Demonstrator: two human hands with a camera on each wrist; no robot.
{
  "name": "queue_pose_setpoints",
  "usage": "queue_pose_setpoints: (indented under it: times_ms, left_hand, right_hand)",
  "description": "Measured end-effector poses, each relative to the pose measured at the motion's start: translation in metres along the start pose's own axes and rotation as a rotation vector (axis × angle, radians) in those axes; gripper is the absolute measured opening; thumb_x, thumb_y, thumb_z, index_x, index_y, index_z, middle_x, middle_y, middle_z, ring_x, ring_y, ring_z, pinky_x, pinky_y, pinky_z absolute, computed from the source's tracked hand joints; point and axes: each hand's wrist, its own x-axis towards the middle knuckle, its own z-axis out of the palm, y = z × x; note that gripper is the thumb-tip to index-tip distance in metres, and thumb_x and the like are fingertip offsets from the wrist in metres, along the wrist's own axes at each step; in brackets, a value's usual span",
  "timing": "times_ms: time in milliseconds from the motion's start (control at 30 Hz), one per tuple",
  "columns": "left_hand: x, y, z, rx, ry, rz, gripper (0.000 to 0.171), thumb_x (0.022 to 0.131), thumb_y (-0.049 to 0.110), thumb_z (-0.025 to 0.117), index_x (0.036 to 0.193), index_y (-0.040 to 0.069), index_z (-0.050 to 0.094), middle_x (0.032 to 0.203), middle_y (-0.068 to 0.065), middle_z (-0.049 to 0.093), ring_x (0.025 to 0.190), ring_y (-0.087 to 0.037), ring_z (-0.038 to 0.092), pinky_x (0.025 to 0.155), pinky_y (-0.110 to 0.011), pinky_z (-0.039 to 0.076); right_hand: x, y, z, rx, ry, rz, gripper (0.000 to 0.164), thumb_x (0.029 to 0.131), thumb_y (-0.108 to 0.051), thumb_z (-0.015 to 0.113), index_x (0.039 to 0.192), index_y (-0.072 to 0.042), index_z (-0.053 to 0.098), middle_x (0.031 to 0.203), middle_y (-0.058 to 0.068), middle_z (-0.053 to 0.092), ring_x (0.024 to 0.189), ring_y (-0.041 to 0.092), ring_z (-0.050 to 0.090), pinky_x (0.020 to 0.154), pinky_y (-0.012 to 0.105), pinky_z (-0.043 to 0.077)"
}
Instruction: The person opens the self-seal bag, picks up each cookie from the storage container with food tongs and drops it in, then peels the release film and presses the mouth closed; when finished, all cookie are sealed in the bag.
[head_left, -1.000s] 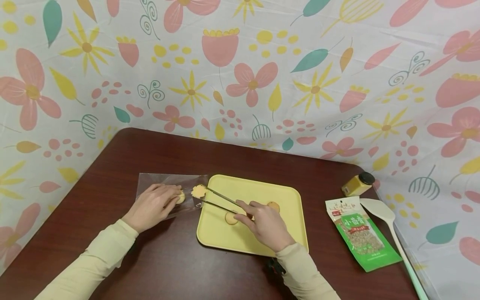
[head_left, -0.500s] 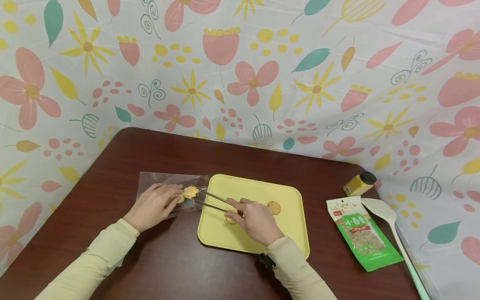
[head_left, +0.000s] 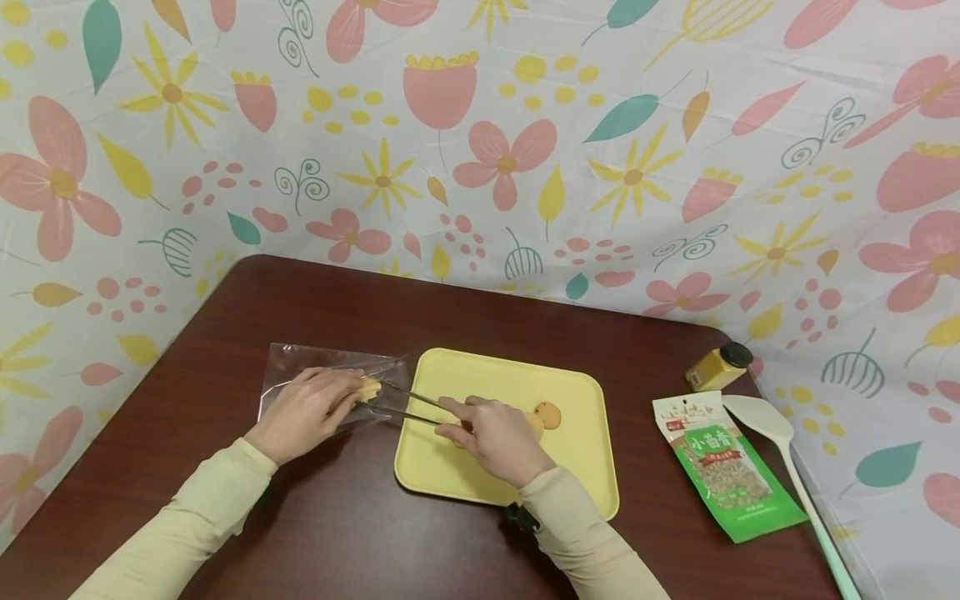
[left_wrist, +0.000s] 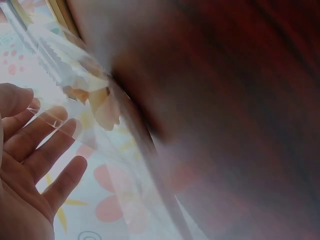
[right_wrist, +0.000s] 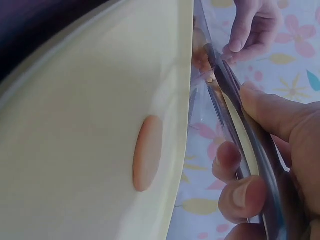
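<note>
My left hand [head_left: 307,412] pinches the mouth of a clear plastic bag [head_left: 288,358], which lies left of the yellow tray; in the left wrist view the film runs between thumb [left_wrist: 15,99] and fingers. My right hand [head_left: 495,437] grips metal tongs [right_wrist: 257,132], their arms pointing left over the tray's edge. At the tongs' tips, by the bag's mouth, is a scalloped cookie [head_left: 369,389]. Through the film, the left wrist view shows cookie pieces [left_wrist: 105,110]. Whether the tips still squeeze the cookie is hard to tell.
Round cookies [head_left: 549,414] lie on the yellow tray [head_left: 577,475], partly behind my right hand. Farther right are a green and white spice packet [head_left: 727,471], a white spatula [head_left: 765,421] and a black-capped yellow jar [head_left: 716,369]. A floral cloth [head_left: 480,167] hangs behind the table.
My right hand has moved left with the tongs, carrying the scalloped cookie from the tray's left edge to the bag's mouth beside my left hand. The bag has shifted slightly left.
</note>
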Motion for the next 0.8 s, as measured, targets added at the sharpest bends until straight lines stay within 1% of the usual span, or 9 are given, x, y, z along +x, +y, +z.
queue_pose_setpoints:
  times_ms: [133, 300, 500, 667, 800]
  left_hand:
    - [0.0, 0.0, 0.0, -0.022, 0.012, 0.003, 0.029, 0.079, 0.01, 0.079, 0.106, 0.003, 0.07, 0.108, -0.012, 0.071, 0.1, -0.028, 0.067, 0.089, -0.051, 0.051]
    - [0.0, 0.0, 0.0, -0.021, 0.014, 0.014, 0.028, 0.078, 0.009, 0.078, 0.104, 0.005, 0.071, 0.107, -0.009, 0.071, 0.099, -0.025, 0.067, 0.088, -0.048, 0.051]
    - [0.0, 0.0, 0.001, -0.02, 0.018, 0.03, 0.024, 0.078, 0.008, 0.078, 0.101, 0.006, 0.07, 0.105, -0.008, 0.071, 0.098, -0.024, 0.067, 0.087, -0.045, 0.051]
    - [0.001, 0.0, 0.001, -0.02, 0.015, 0.036, 0.024, 0.077, 0.006, 0.078, 0.099, 0.005, 0.07, 0.105, -0.009, 0.071, 0.098, -0.025, 0.066, 0.088, -0.046, 0.05]
    - [0.001, 0.0, 0.001, -0.016, 0.012, 0.038, 0.022, 0.078, 0.006, 0.077, 0.098, 0.006, 0.07, 0.105, -0.009, 0.071, 0.098, -0.025, 0.066, 0.088, -0.046, 0.05]
  right_hand:
    - [0.002, -0.002, 0.001, 0.026, -0.014, -0.019, 0.045, 0.094, -0.047, 0.058, 0.13, -0.02, 0.065, 0.068, -0.013, 0.047, 0.052, 0.001, 0.043, 0.046, 0.019, 0.039]
    - [0.005, -0.005, 0.0, 0.039, -0.019, -0.037, 0.046, 0.094, -0.046, 0.059, 0.13, -0.017, 0.064, 0.067, -0.013, 0.047, 0.054, 0.002, 0.044, 0.049, 0.02, 0.041]
    - [0.01, -0.009, 0.0, 0.033, -0.031, -0.051, 0.046, 0.094, -0.046, 0.06, 0.13, -0.018, 0.065, 0.067, -0.012, 0.047, 0.054, 0.002, 0.045, 0.05, 0.021, 0.042]
    - [0.014, -0.012, -0.001, 0.03, -0.045, -0.057, 0.047, 0.094, -0.047, 0.059, 0.13, -0.018, 0.064, 0.067, -0.012, 0.047, 0.054, 0.002, 0.045, 0.05, 0.021, 0.042]
    - [0.017, -0.013, -0.001, 0.04, -0.058, -0.052, 0.047, 0.093, -0.047, 0.06, 0.131, -0.018, 0.064, 0.067, -0.012, 0.047, 0.053, 0.002, 0.045, 0.05, 0.021, 0.041]
